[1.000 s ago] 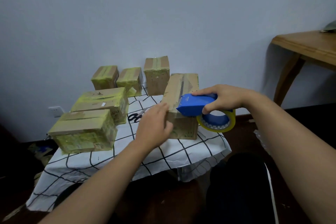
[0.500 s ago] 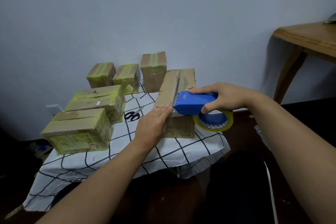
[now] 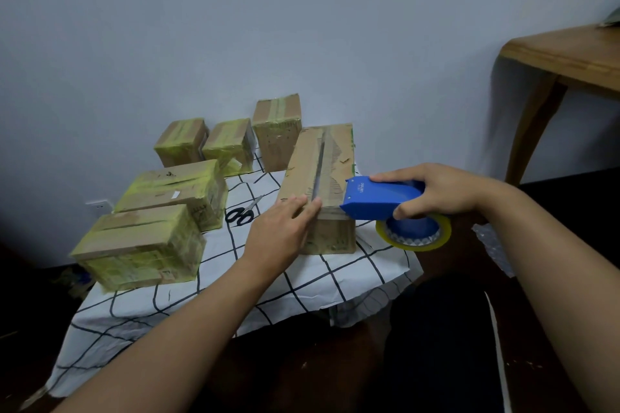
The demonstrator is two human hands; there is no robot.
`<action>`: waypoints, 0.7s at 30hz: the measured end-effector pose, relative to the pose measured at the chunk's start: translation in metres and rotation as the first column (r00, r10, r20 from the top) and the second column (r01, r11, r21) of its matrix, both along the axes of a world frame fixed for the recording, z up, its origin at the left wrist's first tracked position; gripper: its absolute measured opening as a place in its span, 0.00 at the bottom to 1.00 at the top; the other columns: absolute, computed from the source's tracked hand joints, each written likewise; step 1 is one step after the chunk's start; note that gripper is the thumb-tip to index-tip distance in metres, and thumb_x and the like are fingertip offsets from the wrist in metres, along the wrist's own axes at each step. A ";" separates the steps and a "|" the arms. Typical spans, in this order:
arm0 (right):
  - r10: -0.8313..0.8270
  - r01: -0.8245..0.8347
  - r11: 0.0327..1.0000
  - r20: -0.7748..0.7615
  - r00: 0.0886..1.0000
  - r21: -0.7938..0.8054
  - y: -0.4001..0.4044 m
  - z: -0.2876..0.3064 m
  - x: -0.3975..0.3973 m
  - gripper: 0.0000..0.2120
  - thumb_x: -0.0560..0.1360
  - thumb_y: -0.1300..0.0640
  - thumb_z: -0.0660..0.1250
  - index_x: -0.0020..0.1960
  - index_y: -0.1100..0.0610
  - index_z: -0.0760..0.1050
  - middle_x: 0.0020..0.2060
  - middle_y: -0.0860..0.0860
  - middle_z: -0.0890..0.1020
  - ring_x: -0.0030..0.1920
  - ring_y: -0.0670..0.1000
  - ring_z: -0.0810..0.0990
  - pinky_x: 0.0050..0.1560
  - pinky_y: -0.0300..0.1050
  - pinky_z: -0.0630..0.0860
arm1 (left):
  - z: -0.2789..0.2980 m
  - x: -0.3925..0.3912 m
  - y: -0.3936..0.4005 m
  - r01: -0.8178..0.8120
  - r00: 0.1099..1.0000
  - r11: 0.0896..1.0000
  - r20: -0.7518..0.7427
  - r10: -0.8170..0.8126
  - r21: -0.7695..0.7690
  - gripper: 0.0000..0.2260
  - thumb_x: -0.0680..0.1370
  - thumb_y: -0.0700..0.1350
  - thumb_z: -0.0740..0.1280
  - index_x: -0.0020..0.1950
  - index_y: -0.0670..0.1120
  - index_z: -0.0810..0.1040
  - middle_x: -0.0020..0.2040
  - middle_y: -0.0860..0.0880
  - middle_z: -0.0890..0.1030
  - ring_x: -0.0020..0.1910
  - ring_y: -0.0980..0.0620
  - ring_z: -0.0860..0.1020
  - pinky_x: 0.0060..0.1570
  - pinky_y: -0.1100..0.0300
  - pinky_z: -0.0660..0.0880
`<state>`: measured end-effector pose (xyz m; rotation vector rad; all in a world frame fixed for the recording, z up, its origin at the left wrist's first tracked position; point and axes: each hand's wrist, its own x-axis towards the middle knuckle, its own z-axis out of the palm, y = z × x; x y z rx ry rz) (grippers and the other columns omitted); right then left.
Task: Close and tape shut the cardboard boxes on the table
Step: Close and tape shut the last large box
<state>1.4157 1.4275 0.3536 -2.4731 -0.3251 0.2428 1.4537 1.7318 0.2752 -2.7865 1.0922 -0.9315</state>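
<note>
Fingers of the left hand lie straight and flat on the near top edge of the long cardboard box, pressing beside its centre seam. The right hand grips a blue tape dispenser, whose front end touches the box's near right corner; its yellowish tape roll hangs below the hand, off the desk's edge. This box stands at the right of the desk, on a white cloth with a black grid. Black scissors lie just left of it. Further left and behind sit 5 boxes already wrapped in yellowish tape. A wooden table stands at far right.
</note>
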 end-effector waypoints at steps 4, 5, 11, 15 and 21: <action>-0.013 0.013 0.999 0.002 1.000 0.033 -0.002 -0.008 -0.001 0.31 0.72 0.49 0.75 0.65 0.23 0.66 0.59 0.41 0.75 0.51 0.46 0.78 0.47 0.34 0.72 | 0.000 -0.006 -0.003 -0.018 1.000 1.000 -0.001 0.018 0.007 0.20 0.77 0.49 0.59 0.65 0.43 0.78 0.57 0.42 0.81 0.52 0.42 0.80 0.46 0.51 0.79; -0.016 0.016 0.999 0.003 1.000 0.042 -0.003 -0.009 -0.001 0.31 0.72 0.49 0.75 0.65 0.24 0.66 0.59 0.41 0.75 0.52 0.46 0.78 0.47 0.34 0.72 | 0.002 -0.009 -0.007 -0.030 0.999 1.000 -0.009 0.030 0.007 0.21 0.76 0.49 0.59 0.65 0.42 0.78 0.58 0.41 0.80 0.54 0.41 0.79 0.51 0.50 0.77; -0.037 0.037 0.992 0.003 0.999 0.117 -0.013 -0.017 -0.008 0.31 0.72 0.53 0.76 0.66 0.27 0.68 0.60 0.42 0.76 0.53 0.45 0.78 0.51 0.34 0.73 | 0.008 -0.020 -0.051 0.013 0.990 1.000 -0.142 -0.010 0.017 0.31 0.72 0.48 0.62 0.75 0.40 0.66 0.75 0.42 0.68 0.74 0.45 0.66 0.75 0.51 0.55; -0.016 0.016 0.985 0.000 1.000 0.175 -0.013 -0.024 -0.009 0.31 0.73 0.54 0.75 0.64 0.26 0.67 0.60 0.39 0.75 0.53 0.43 0.77 0.50 0.32 0.72 | -0.002 -0.015 -0.058 0.014 0.985 1.000 -0.171 -0.014 -0.004 0.27 0.74 0.47 0.62 0.73 0.41 0.71 0.70 0.42 0.74 0.69 0.45 0.73 0.72 0.51 0.61; 0.005 -0.008 0.970 0.011 1.000 0.243 -0.016 -0.037 -0.008 0.33 0.73 0.54 0.75 0.64 0.23 0.66 0.61 0.38 0.73 0.55 0.46 0.78 0.49 0.34 0.74 | -0.006 -0.009 -0.045 0.040 0.986 0.998 -0.159 -0.046 -0.044 0.24 0.76 0.48 0.63 0.71 0.45 0.73 0.68 0.43 0.76 0.66 0.44 0.75 0.67 0.47 0.70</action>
